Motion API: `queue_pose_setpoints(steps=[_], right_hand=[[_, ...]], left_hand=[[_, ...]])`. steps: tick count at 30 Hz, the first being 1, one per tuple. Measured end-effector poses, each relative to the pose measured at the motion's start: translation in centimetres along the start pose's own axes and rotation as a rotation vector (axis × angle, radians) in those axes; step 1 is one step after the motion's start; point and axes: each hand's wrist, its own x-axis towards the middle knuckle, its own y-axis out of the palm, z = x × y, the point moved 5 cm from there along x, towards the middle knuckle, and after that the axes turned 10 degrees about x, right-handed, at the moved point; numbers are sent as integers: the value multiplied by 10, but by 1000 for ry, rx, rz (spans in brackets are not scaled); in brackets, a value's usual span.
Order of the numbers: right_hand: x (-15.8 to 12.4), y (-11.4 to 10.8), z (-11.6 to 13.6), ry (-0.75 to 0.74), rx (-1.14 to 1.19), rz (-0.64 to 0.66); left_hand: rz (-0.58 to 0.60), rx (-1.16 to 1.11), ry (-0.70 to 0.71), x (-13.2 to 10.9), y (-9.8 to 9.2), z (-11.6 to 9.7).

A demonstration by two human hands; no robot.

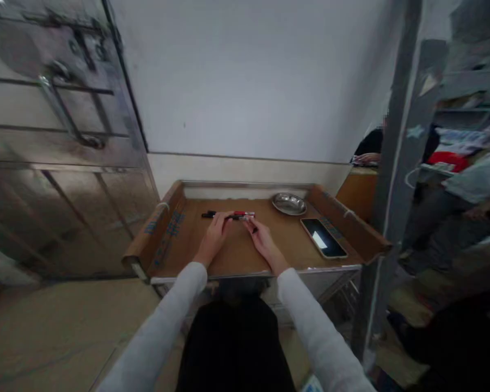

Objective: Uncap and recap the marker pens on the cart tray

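My left hand [216,235] and my right hand [263,239] are close together over a cardboard-lined table [237,256]. Their fingers are closed on the two ends of a dark pen [237,217], held level between them; its details are too small to make out. Just behind it lies a red pen [245,213], partly hidden by the fingers. A black pen [206,215] rests on the cardboard to the left of my left hand.
A round metal dish [289,203] sits at the back right, with a phone [324,238] in front of it. Cardboard flaps rise along both sides. A white wall [253,81] stands behind, a metal door [57,179] left, and a grey post [404,136] right; people are beyond.
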Motion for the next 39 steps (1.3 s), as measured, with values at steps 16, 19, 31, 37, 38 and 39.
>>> queue_pose_setpoints(steps=[16,19,31,37,38,39], right_hand=[[9,-29,3,-204,-91,-94],[6,-21,-1,-210,-184,2],[-1,-8,-10,-56,-361,172],[-2,-6,-16,-4,-380,199],[0,-7,-14,-39,-376,183],[3,-10,-12,-91,-376,159]], left_hand=[[321,-9,-31,-6,31,15],[367,35,-10,-3,39,16],[278,-3,108,4,42,-1],[307,3,99,3,44,1],[306,7,86,2,43,1],[307,10,71,2,42,1]])
